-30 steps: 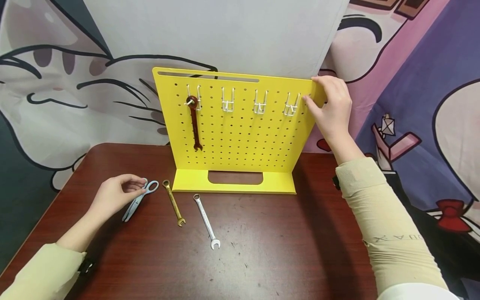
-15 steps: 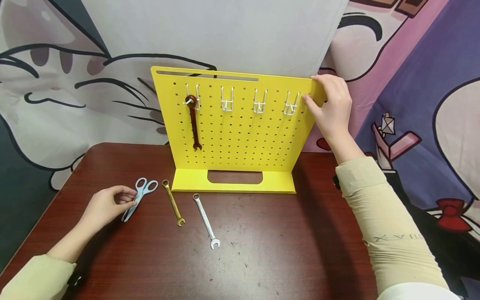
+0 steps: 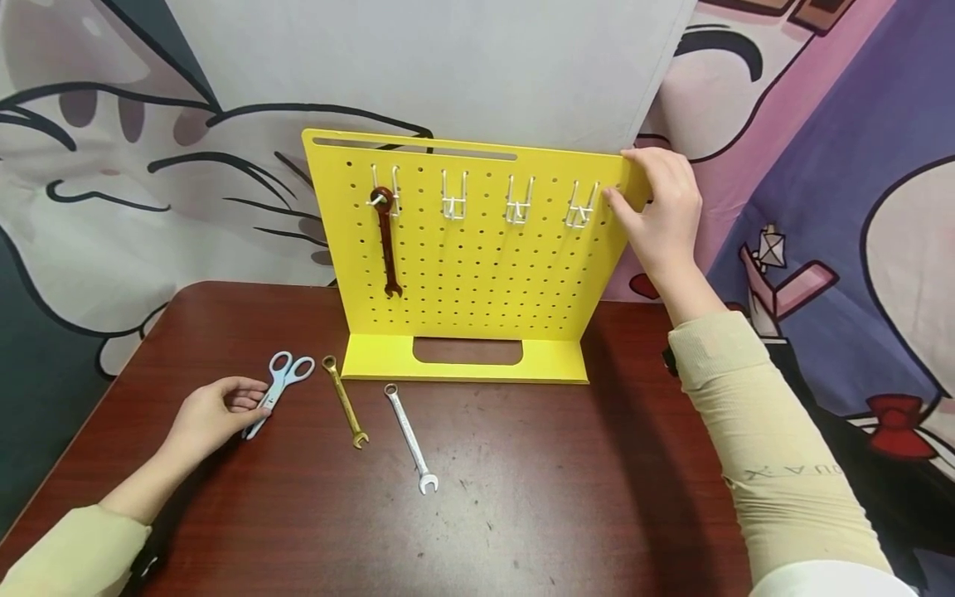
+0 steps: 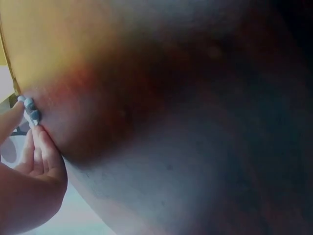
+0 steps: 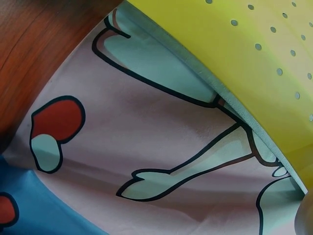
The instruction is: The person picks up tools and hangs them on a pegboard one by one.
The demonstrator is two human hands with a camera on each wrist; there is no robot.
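Light-blue scissors [image 3: 279, 385] lie at the left of the table, handles pointing away. My left hand [image 3: 216, 419] pinches them by the blades, thumb on the near side; the hand hides part of the blades. In the left wrist view, the scissors [image 4: 30, 105] show between thumb and fingers. My right hand [image 3: 664, 211] grips the upper right corner of the yellow pegboard [image 3: 477, 282], with the thumb on its front and the fingers over the edge. A dark red-brown wrench [image 3: 386, 240] hangs from the leftmost white hook. The right wrist view shows the pegboard's side edge.
Right of the scissors lie a gold wrench [image 3: 346, 405] and a silver wrench [image 3: 412, 439] on the brown table [image 3: 537, 481]. Three more white hooks, such as this hook [image 3: 453, 197], carry nothing. A printed cloth [image 3: 246, 224] hangs behind the table.
My left hand has slid from the scissors' handles toward the blades, down and left, uncovering both finger loops. The right hand keeps its place on the pegboard.
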